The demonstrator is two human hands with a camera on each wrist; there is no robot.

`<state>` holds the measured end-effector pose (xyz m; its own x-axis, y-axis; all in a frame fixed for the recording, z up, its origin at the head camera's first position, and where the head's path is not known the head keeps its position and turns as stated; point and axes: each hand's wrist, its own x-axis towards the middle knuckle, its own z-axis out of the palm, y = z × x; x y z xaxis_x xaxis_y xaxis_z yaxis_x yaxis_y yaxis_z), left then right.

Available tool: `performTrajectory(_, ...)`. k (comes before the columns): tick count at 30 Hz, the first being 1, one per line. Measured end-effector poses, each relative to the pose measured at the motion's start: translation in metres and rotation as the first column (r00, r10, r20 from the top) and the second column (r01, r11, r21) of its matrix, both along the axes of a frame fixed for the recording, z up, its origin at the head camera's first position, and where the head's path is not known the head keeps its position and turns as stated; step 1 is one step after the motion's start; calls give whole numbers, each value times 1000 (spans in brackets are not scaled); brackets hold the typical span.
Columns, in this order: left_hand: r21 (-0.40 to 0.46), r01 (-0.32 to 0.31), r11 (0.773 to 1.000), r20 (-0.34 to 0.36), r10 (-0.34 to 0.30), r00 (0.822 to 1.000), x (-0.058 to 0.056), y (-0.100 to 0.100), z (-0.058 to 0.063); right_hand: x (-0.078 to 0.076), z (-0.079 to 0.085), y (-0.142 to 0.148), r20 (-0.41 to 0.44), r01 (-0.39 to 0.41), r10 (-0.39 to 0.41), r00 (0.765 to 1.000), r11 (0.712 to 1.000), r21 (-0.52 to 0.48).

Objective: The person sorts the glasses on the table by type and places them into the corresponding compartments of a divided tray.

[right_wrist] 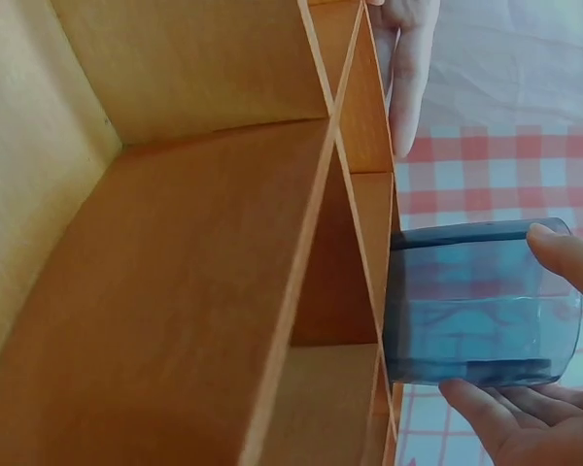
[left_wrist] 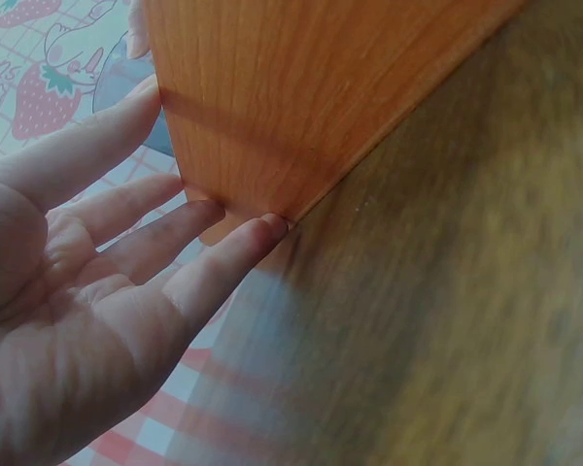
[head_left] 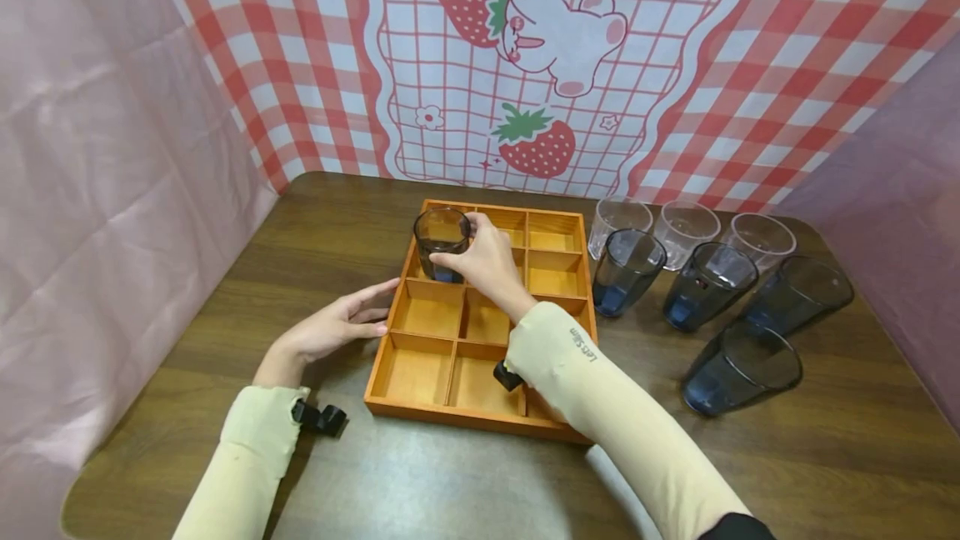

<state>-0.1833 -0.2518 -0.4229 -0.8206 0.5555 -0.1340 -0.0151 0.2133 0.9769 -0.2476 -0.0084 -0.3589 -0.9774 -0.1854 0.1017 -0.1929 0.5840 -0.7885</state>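
A shallow wooden box divided into several square compartments lies on the table. My right hand holds a dark tinted glass between thumb and fingers at the box's left column, towards the back. In the right wrist view, the bluish glass stands out above the dividers, with its lower end hidden behind the box. Against the box's left side, my left hand rests its outstretched fingertips. The left wrist view shows these fingers touching the outer wooden wall.
Right of the box stand several dark tinted glasses, some tilted in appearance and overlapping. Behind them are three clear glasses. A checked strawberry cloth hangs at the table's back edge, and pink cloth hangs on the left.
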Motion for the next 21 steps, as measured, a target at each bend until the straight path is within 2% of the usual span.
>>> performTrajectory(6, -7, -4, 1000, -12, 4, 1000, 0, 0, 0, 0, 1, 2, 39, -47, 47, 998, 999, -3)
performTrajectory(14, -12, -6, 1000, -22, 6, 1000, 1, 1, -1, 2, 12, 13, 87, -69, 66, 994, 997, 34)
performTrajectory(21, -17, -5, 1000, -25, 5, 1000, 0, 2, -1, 12, 22, 28, 107, -81, 81, 991, 997, -6)
